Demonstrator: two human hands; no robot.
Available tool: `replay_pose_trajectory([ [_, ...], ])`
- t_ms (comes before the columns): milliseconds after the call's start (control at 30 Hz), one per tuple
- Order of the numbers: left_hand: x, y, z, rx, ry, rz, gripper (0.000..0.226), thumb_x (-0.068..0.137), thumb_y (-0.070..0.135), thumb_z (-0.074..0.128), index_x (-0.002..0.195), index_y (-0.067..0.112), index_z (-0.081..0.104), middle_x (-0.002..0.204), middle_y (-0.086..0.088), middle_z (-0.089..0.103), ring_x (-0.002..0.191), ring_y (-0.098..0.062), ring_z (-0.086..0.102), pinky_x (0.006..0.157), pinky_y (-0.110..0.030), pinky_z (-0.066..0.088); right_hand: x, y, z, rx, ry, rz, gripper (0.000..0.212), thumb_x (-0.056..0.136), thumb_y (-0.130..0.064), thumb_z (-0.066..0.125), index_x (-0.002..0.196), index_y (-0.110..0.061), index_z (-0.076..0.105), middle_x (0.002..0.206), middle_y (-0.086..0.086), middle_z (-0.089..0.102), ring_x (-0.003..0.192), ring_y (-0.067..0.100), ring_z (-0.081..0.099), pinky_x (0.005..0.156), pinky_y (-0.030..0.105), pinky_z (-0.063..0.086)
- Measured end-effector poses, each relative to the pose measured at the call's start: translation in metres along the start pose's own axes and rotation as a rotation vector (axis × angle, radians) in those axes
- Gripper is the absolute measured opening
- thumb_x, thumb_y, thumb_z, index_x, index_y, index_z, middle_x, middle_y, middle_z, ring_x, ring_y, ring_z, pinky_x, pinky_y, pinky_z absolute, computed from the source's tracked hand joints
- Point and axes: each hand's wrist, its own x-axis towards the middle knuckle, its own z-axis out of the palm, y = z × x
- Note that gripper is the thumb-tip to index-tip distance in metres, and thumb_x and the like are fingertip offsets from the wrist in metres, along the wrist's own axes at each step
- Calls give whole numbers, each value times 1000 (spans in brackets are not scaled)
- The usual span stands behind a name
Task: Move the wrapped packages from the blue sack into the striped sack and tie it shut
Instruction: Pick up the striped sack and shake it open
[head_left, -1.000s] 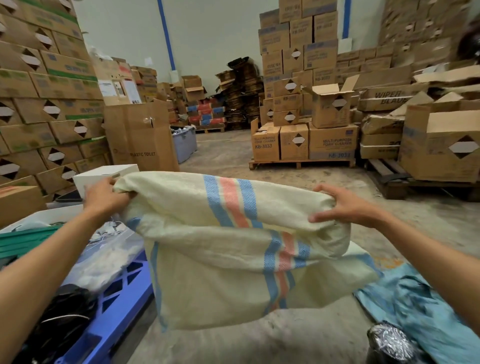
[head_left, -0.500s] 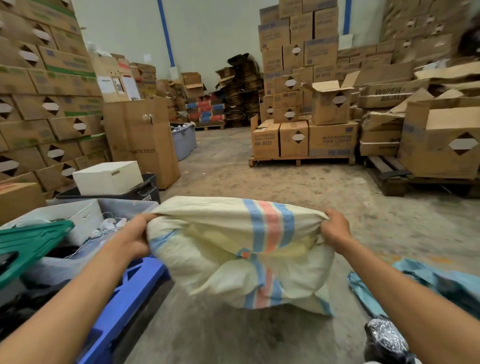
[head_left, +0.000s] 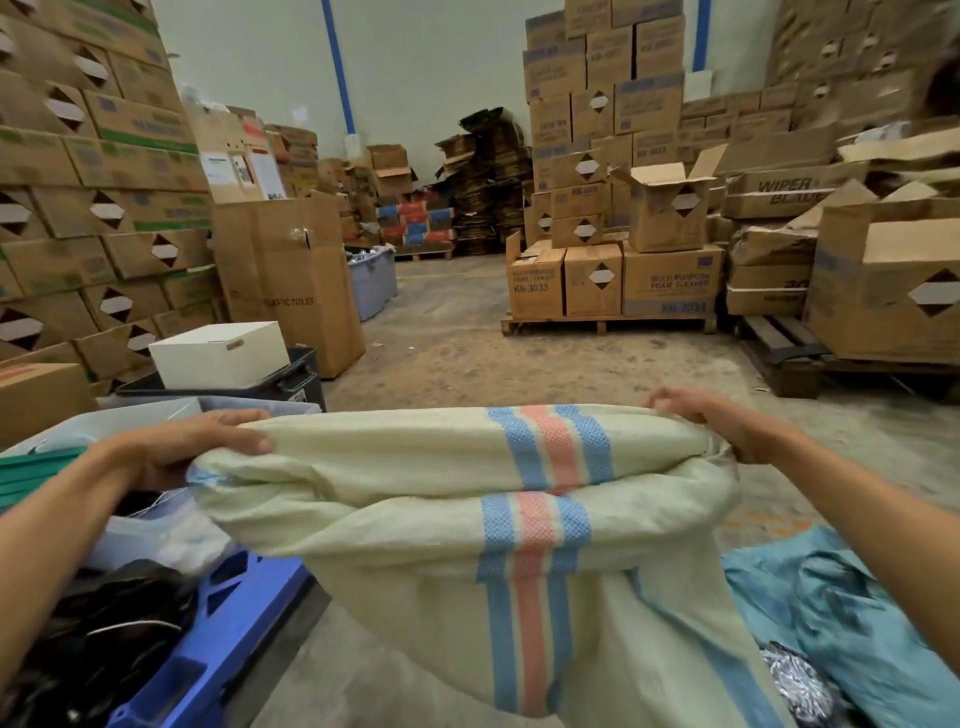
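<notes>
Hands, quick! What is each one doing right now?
Left hand: closed, holding the left end of the striped sack top edge.
Right hand: closed, holding the right end of the same edge.

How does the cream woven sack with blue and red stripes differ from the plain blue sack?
The cream woven sack with blue and red stripes is held up by its top edge, gripped by the left hand and the right hand; the plain blue sack lies crumpled on the concrete floor, untouched. The striped sack hangs long; the blue one is bunched low. Both look like thin woven plastic.
</notes>
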Motion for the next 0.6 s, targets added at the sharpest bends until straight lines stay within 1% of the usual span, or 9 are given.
replay_pose_trajectory([
  [67, 5, -1, -7, 173, 112, 16, 55, 66, 23, 89, 112, 2, 65, 111, -22, 70, 106, -43, 64, 85, -45, 55, -2, -12, 7, -237, 12, -103, 47, 79, -42, 75, 117, -22, 57, 114, -1, 62, 98, 15, 63, 70, 24, 54],
  [133, 9, -6, -10, 453, 222, 68, 14, 81, 21, 78, 93, 14, 76, 93, -9, 75, 93, -30, 70, 76, -34, 53, 1, -19, 16, -491, -8, -204, 59, 71, -28, 87, 118, -28, 53, 112, -8, 59, 99, 9, 60, 69, 20, 54],
  [167, 12, -8, -10, 623, 287, 95, 4, 83, 22, 76, 86, 19, 76, 85, -3, 75, 88, -26, 70, 70, -29, 49, 5, -18, 22, -613, -10, -232, 64, 68, -20, 88, 119, -30, 50, 113, -11, 56, 100, 7, 58, 71, 19, 52],
  [233, 20, -13, 6, 908, 399, 133, 11, 80, 22, 68, 91, 23, 68, 89, -3, 73, 86, -26, 66, 66, -30, 44, 17, -11, 36, -743, 59, -281, 67, 71, -7, 81, 122, -33, 45, 116, -10, 53, 104, 9, 54, 83, 22, 49],
  [333, 33, -26, 35, 1123, 581, 139, 53, 77, 2, 56, 126, 23, 49, 109, -18, 69, 97, -37, 63, 75, -39, 46, 32, -3, 63, -754, 325, -445, 64, 74, 0, 74, 128, -25, 51, 120, 0, 52, 110, 19, 51, 95, 38, 48],
  [400, 37, -30, 48, 1032, 628, 211, 51, 75, 4, 54, 124, 18, 54, 111, -18, 68, 98, -37, 61, 80, -41, 47, 37, 6, 77, -752, 596, -408, 61, 79, -10, 73, 132, -28, 49, 116, 6, 52, 106, 24, 50, 88, 43, 49],
  [467, 31, -20, 65, 741, 541, 172, 34, 74, 19, 50, 105, 10, 61, 102, -9, 65, 89, -26, 57, 81, -33, 42, 41, 19, 83, -598, 781, -123, 58, 85, -28, 67, 137, -29, 39, 116, 11, 53, 104, 32, 51, 84, 47, 49],
  [533, 32, -21, 79, 357, 434, 53, 13, 84, 25, 50, 78, 14, 53, 78, -6, 52, 65, -13, 49, 71, -26, 41, 47, 26, 90, -179, 752, 250, 64, 88, -40, 61, 141, -18, 32, 125, 19, 55, 108, 40, 56, 86, 53, 51],
  [600, 40, -34, 82, 182, 405, 31, 22, 73, 33, 57, 68, 14, 48, 67, -10, 47, 57, -15, 48, 63, -31, 45, 53, 36, 97, 214, 657, 451, 62, 91, -45, 58, 139, -12, 39, 127, 19, 56, 108, 42, 57, 83, 63, 51],
])
